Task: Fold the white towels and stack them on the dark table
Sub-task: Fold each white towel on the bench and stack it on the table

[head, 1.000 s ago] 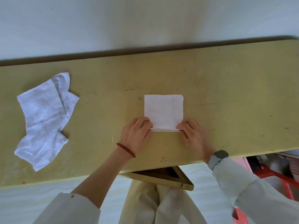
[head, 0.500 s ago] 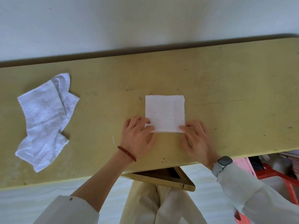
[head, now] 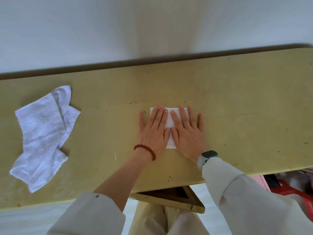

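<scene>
A small square of folded white towel [head: 169, 122] lies near the middle of the long yellowish, scuffed wooden table [head: 237, 116], a little towards its near edge; both hands lie flat on it, side by side, thumbs touching over the cloth. The left hand [head: 152, 131], with a bracelet of red-brown beads [head: 145, 150] at the wrist, has its fingers straight and spread, gripping nothing; the right hand [head: 188, 131], with a dark-faced grey-strapped watch [head: 207, 156] at the wrist, lies likewise, fingers straight, palm down on the towel. This looks like a pressing or smoothing of the finished fold; so one towel seems done, or nearly so.

A second white terry towel, crumpled and unfolded [head: 42, 133], lies well apart at the table's left end; that one is yet to be folded. No stack shows, and no dark table is plainly in view; only a dark wooden triangular frame [head: 169, 195] shows under the near edge. So the stacking appears wholly left to do, along with at least one more fold.
</scene>
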`<state>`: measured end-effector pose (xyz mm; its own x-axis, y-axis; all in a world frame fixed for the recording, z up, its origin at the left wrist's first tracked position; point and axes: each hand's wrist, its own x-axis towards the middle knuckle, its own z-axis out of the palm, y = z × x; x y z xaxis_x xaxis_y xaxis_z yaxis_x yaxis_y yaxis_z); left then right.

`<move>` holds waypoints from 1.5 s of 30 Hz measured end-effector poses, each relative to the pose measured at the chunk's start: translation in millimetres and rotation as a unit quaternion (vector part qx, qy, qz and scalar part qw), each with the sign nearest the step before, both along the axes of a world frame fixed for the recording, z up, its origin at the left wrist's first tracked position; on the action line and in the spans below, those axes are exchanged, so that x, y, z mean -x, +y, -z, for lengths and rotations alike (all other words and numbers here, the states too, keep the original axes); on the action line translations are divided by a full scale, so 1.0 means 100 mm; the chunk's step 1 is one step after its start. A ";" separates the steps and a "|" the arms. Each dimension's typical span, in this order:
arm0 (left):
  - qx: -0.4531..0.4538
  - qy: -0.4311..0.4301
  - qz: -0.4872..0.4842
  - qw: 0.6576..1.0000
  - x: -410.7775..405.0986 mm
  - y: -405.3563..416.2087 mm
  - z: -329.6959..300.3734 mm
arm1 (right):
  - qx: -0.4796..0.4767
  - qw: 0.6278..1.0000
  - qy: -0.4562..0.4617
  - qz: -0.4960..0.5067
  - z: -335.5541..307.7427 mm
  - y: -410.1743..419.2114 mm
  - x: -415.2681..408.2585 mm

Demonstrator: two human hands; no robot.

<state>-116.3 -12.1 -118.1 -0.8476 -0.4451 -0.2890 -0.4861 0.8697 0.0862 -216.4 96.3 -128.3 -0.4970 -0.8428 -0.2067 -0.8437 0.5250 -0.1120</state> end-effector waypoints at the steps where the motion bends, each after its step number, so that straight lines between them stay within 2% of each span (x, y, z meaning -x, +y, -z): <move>1: 0.001 -0.002 -0.005 1.000 0.01 0.00 -0.01 | -0.007 1.000 -0.006 -0.007 0.01 0.01 0.02; 5: -0.014 -0.033 0.006 0.999 0.01 0.00 -0.13 | -0.015 0.999 -0.010 -0.032 -0.08 0.05 0.11; 10: 0.032 -0.049 -0.149 0.987 -0.12 -0.01 -0.45 | 0.052 0.989 0.037 -0.135 -0.27 0.19 0.05; 12: 0.055 -0.053 -0.164 0.983 -0.24 0.03 -0.53 | 0.028 0.986 0.042 -0.157 -0.28 0.21 0.05; 14: 0.073 -0.044 -0.140 0.987 -0.37 0.09 -0.56 | -0.024 0.990 0.026 -0.137 -0.31 0.13 0.13; 16: 0.083 -0.020 -0.070 0.994 -0.44 0.18 -0.55 | -0.052 0.991 -0.003 -0.127 -0.37 -0.02 0.25; 20: 0.031 0.047 0.022 0.998 -0.44 0.22 -0.52 | -0.103 0.982 -0.050 -0.148 -0.51 -0.38 0.44; 22: 0.016 0.062 0.013 0.998 -0.42 0.14 -0.45 | -0.031 0.990 -0.112 -0.076 -0.57 -0.40 0.37; 24: -0.004 0.015 -0.011 1.000 -0.41 0.06 -0.41 | 0.104 0.968 -0.199 0.108 -0.62 -0.28 0.24; 25: -0.012 -0.011 -0.019 1.000 -0.43 0.03 -0.38 | 0.145 0.939 -0.235 0.206 -0.65 -0.21 0.15; 27: -0.030 -0.053 -0.020 0.998 -0.47 0.05 -0.31 | 0.144 0.870 -0.297 0.367 -0.70 -0.09 0.01; 29: -0.051 -0.055 -0.032 0.997 -0.48 0.09 -0.27 | 0.118 0.812 -0.349 0.452 -0.69 -0.04 -0.07; 35: -0.050 -0.065 -0.049 0.995 -0.46 0.11 -0.27 | 0.097 0.719 -0.434 0.534 -0.66 -0.17 -0.16; 37: -0.059 -0.069 -0.052 0.995 -0.45 0.10 -0.29 | 0.099 0.700 -0.437 0.556 -0.64 -0.22 -0.15; 41: -0.055 -0.078 -0.050 0.994 -0.45 0.10 -0.32 | 0.098 0.688 -0.438 0.571 -0.64 -0.26 -0.17; 43: -0.055 -0.075 -0.053 0.994 -0.45 0.10 -0.31 | 0.100 0.704 -0.429 0.558 -0.63 -0.29 -0.20; 45: -0.055 -0.074 -0.053 0.994 -0.44 0.10 -0.30 | 0.118 0.740 -0.402 0.526 -0.64 -0.31 -0.24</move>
